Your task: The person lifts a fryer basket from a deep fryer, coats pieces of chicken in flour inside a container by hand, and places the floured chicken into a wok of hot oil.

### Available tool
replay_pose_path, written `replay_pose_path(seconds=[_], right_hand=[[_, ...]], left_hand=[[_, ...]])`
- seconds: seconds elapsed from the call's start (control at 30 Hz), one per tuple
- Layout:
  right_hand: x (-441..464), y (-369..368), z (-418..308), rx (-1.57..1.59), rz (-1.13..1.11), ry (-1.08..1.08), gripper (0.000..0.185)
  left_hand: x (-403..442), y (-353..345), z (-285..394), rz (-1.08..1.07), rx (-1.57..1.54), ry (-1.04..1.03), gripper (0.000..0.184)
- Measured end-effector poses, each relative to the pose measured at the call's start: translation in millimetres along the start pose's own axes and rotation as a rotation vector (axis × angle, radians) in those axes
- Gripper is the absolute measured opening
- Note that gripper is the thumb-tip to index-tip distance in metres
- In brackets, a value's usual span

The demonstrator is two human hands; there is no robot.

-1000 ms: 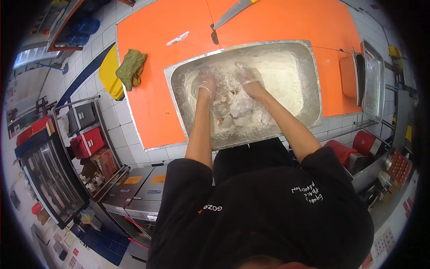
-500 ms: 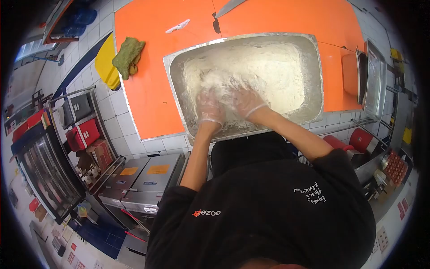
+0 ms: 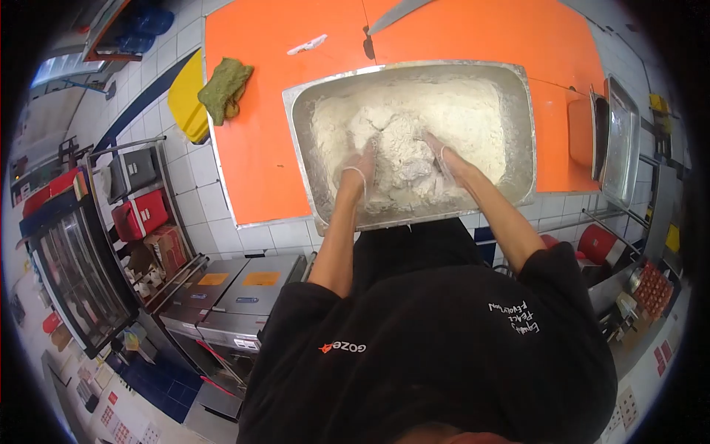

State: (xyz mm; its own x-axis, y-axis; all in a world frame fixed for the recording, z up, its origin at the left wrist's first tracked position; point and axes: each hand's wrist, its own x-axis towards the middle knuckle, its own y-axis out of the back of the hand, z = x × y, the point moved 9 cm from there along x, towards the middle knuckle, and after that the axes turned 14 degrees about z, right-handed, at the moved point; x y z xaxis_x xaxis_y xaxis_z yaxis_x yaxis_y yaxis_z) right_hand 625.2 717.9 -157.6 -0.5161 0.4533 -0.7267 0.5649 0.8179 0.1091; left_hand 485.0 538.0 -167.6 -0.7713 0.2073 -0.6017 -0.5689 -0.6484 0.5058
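Observation:
A large metal tub [image 3: 408, 66] holds a thick bed of pale flour [image 3: 470, 111]. Both my hands wear clear plastic gloves dusted with flour. On the tub's left side, my left hand [image 3: 361, 167] reaches into the flour with its fingers stretched forward, palm turned inward. My right hand [image 3: 450, 160] is opposite it, a short way apart, with its fingers also extended and partly sunk in flour. Between the hands lies a loose heap of flour-coated lumps [image 3: 414, 169]; I cannot tell what is under the coating.
The tub sits at the front edge of an orange tabletop [image 3: 259, 174]. A knife blade [image 3: 397, 13] lies behind it, near a white wrapper [image 3: 307, 45]. A crumpled green cloth [image 3: 224, 90] rests at the left edge. A metal tray [image 3: 623, 140] stands at the right.
My hands have moved apart, from close together in the flour to either side of a heap of lumps that now shows between them. The view has shifted slightly.

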Motion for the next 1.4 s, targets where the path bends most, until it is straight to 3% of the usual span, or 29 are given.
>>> replay_pose_path(seconds=[0.07, 0.13, 0.2, 0.27, 0.33, 0.37, 0.43, 0.47, 0.53, 0.57, 0.67, 0.7, 0.77, 0.8, 0.87, 0.93, 0.97, 1.0, 1.03, 1.07, 1.1, 1.13, 1.17, 1.23, 1.27, 1.3, 1.37, 1.4], right_hand=[[3.6, -17.0, 3.0, 0.254, -0.168, -0.167, 0.082], [23.5, -2.3, 17.7, 0.229, -0.123, -0.079, 0.081], [29.0, 6.0, 14.3, 0.198, -0.085, -0.002, 0.08], [0.2, 22.2, -55.6, -0.141, 0.039, 0.467, 0.068], [-16.9, 38.4, -80.8, -0.249, 0.005, 0.468, 0.062], [-8.6, 56.4, -84.3, -0.125, 0.009, 0.458, 0.063], [50.4, 100.7, -37.8, -0.047, 0.165, 0.185, 0.063], [68.3, 90.4, -18.6, -0.047, 0.165, 0.184, 0.063], [69.6, 78.6, -55.1, -0.855, 0.722, 0.748, 0.06], [69.3, 56.1, -51.6, -0.068, 0.373, 0.569, 0.063], [66.7, 13.6, -56.4, -0.239, 0.232, 0.532, 0.061], [66.4, -0.8, -63.8, -0.294, 0.182, 0.525, 0.061], [67.0, -24.5, -69.6, 0.322, -0.064, 0.054, 0.062], [73.4, -21.7, -75.6, 0.33, -0.062, 0.067, 0.062], [75.9, -18.8, -82.4, 0.65, -0.187, 0.152, 0.053], [41.8, -0.1, -97.7, 0.627, -0.056, 0.156, 0.046], [13.9, 1.3, -108.0, 0.147, -0.07, 0.271, 0.048], [-4.6, -1.1, -99.6, -0.095, -0.073, 0.318, 0.05], [-23.4, -3.4, -91.1, -0.336, -0.08, 0.371, 0.051], [-41.4, -7.6, -88.5, -0.668, 0.058, 0.667, 0.055], [-54.9, -15.3, -89.3, -0.999, 0.206, 0.958, 0.06], [-49.6, -14.5, -82.9, -1.004, 0.205, 0.951, 0.06], [-47.3, -13.8, -75.2, -1.043, 0.189, 0.962, 0.062], [-21.8, -5.2, -72.4, -1.108, 0.157, 0.888, 0.067], [-11.0, 11.5, -76.7, -0.869, 0.047, 0.755, 0.067], [-10.1, 32.0, -80.7, -0.627, -0.056, 0.617, 0.067], [-14.0, 76.4, -79.2, -0.445, -0.028, 0.485, 0.066], [-11.2, 96.2, -72.3, -0.386, -0.021, 0.443, 0.065]], left_hand=[[29.1, -24.0, -18.9, -0.057, -0.115, -0.113, 0.081], [24.8, -24.4, -1.1, -0.129, -0.22, -0.21, 0.075], [-5.6, 4.7, 35.5, -0.18, -0.288, -0.138, 0.066], [-16.8, 24.6, 37.9, -0.189, -0.334, -0.088, 0.06], [-11.4, 39.3, 42.1, -0.182, -0.358, -0.076, 0.056], [1.8, 44.5, 40.5, -0.147, -0.327, -0.077, 0.056], [42.5, 41.0, 22.2, -0.039, -0.285, -0.054, 0.056], [66.1, 31.1, 10.0, 0.018, -0.26, -0.048, 0.056], [102.8, -1.5, -10.4, 0.058, -0.321, -0.043, 0.057], [114.5, -17.4, -17.3, 0.03, -0.402, -0.033, 0.058], [133.2, -50.9, -9.6, -0.212, -0.722, 0.017, 0.06], [132.3, -53.0, 3.4, -0.325, -0.692, -0.004, 0.06], [105.4, -32.3, 36.7, -0.323, -0.68, -0.056, 0.058], [87.9, -19.8, 64.0, -0.33, -0.666, -0.12, 0.057], [41.6, -3.8, 92.9, -0.339, -0.647, -0.213, 0.055], [6.4, 5.1, 106.7, -0.345, -0.637, -0.247, 0.054], [-3.7, 9.8, 111.2, -0.263, -0.437, -0.318, 0.051], [-15.9, 13.9, 115.5, -0.181, -0.236, -0.386, 0.05], [-32.7, 22.0, 121.8, -0.033, -0.076, -0.49, 0.062], [-35.9, 21.0, 103.9, -0.034, -0.074, -0.489, 0.062], [-38.7, 21.9, 87.3, 0.126, 0.139, -0.72, 0.069], [-44.0, 17.1, 73.4, 0.286, 0.353, -0.942, 0.076], [-35.1, 11.8, 53.7, 0.191, 0.494, -0.831, 0.087], [-36.9, 14.2, 46.6, 0.072, 0.584, -0.701, 0.085], [-39.1, 16.7, 42.9, -0.05, 0.674, -0.57, 0.084], [-41.5, 27.6, 54.0, -0.056, 0.68, -0.57, 0.084], [-30.5, 55.6, 80.0, -0.008, 0.184, -0.437, 0.082], [-25.5, 53.1, 82.4, -0.003, 0.18, -0.434, 0.082]])
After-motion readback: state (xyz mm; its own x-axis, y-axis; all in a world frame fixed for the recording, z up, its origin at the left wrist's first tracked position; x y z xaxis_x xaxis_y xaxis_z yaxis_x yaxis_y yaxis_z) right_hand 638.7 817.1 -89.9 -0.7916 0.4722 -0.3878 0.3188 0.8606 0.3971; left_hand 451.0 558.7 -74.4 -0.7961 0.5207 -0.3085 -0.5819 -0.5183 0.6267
